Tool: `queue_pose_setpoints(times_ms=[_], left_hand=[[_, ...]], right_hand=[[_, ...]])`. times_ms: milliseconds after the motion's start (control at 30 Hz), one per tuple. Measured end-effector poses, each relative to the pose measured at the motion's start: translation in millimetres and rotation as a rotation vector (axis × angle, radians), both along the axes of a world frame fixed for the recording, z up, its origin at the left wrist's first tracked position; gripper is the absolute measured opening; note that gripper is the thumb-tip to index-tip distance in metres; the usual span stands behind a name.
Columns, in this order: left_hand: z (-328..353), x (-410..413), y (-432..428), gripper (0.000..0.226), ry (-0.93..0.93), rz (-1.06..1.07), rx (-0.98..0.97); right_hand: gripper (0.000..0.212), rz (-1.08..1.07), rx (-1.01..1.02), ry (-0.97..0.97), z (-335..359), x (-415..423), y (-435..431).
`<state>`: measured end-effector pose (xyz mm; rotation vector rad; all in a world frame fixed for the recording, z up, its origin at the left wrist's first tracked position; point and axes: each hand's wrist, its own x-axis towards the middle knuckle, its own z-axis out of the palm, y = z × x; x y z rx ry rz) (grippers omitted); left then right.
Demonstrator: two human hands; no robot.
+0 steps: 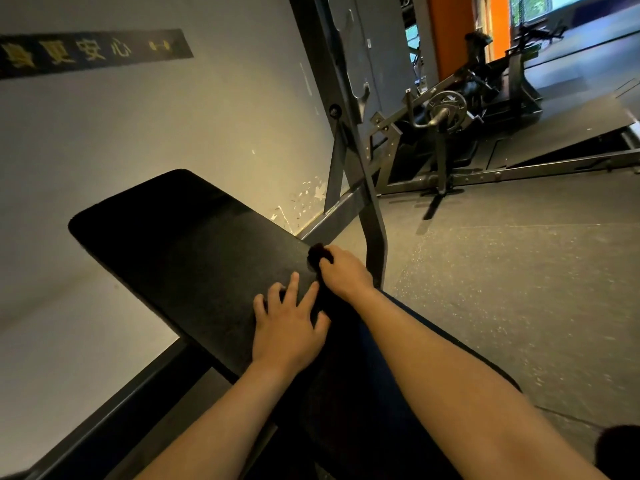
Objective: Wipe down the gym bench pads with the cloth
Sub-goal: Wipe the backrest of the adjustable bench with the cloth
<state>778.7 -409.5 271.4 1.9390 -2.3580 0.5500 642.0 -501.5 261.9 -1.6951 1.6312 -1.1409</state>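
Note:
A black bench pad (180, 244) runs from the middle of the view toward the upper left. My right hand (343, 271) grips a small dark cloth (317, 256), bunched up and pressed against the pad's right edge. My left hand (289, 323) rests flat on the pad near its close end, fingers spread. Most of the cloth is hidden under my right fingers.
A grey steel rack upright (349, 140) rises just right of the pad. Behind it stands a plate-loaded machine (446, 109) on the rubber floor (519, 271). A pale wall (138, 133) with a dark sign lies left of the bench. A dark frame rail (121, 403) runs below the pad.

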Motion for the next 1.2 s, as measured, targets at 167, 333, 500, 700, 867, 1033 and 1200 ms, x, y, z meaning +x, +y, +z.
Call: queue_pose_setpoints(times_ms=[167, 333, 500, 700, 867, 1033, 1200], left_hand=[[-3, -5, -7, 0.062, 0.001, 0.017, 0.006], [-3, -5, -6, 0.062, 0.011, 0.013, 0.005], [-3, -4, -5, 0.062, 0.006, 0.001, -0.018], [-4, -3, -6, 0.064, -0.015, -0.006, -0.036], [-5, -4, -6, 0.062, -0.006, 0.011, -0.030], [-6, -3, -6, 0.062, 0.011, -0.007, -0.028], [-7, -4, -6, 0.062, 0.008, -0.009, -0.023]], right_hand=[[0.052, -0.162, 0.254, 0.029, -53, -50, 22], [0.056, -0.244, 0.327, 0.103, -64, -69, 29], [0.046, -0.108, 0.213, 0.087, -21, -27, -7], [0.037, -0.066, 0.020, 0.052, -2, 2, -3], [0.039, -0.248, 0.132, 0.063, -48, -33, 30], [0.042, -0.455, 0.276, 0.086, -87, -74, 73], [0.037, -0.423, 0.154, 0.131, -68, -48, 61]])
